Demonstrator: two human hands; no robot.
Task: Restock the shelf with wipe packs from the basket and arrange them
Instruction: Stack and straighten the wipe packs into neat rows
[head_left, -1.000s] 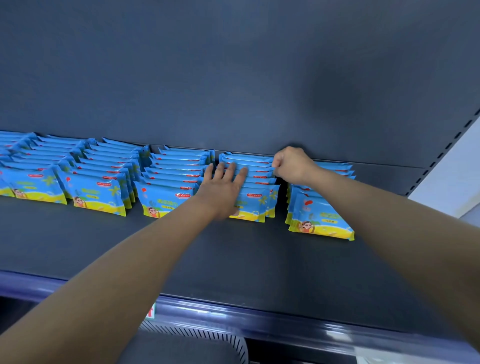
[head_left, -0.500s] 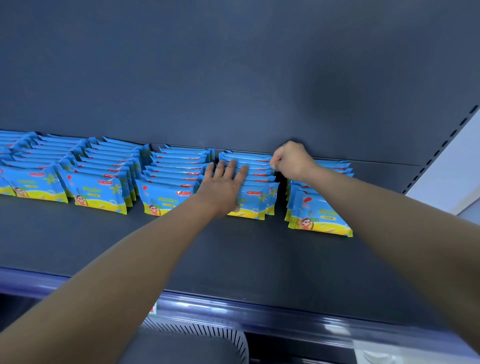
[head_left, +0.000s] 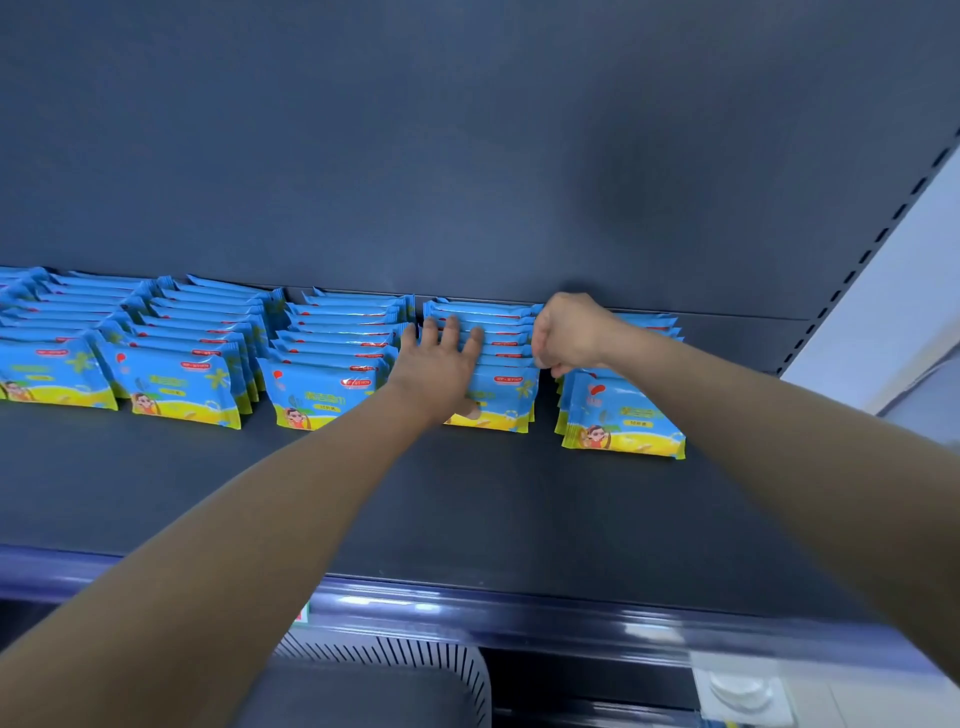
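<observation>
Blue and yellow wipe packs stand in several front-to-back rows on the dark shelf (head_left: 467, 509). My left hand (head_left: 441, 364) lies flat with straight fingers on top of the fourth row of packs (head_left: 498, 400), pressing it. My right hand (head_left: 569, 332) is curled into a fist against that row's right side, in the gap before the rightmost row (head_left: 623, 421). Nothing shows inside the fist. Both forearms reach in from below.
More pack rows (head_left: 182, 379) fill the shelf to the left. The shelf's back panel (head_left: 467, 156) rises right behind the packs. A perforated upright (head_left: 872, 244) bounds the right end. Below the purple front rail (head_left: 519, 613) sits a dark slatted basket (head_left: 384, 670).
Very little has changed. My right fist has shifted slightly left, closer against the fourth row, while my left hand stays flat on the same row.
</observation>
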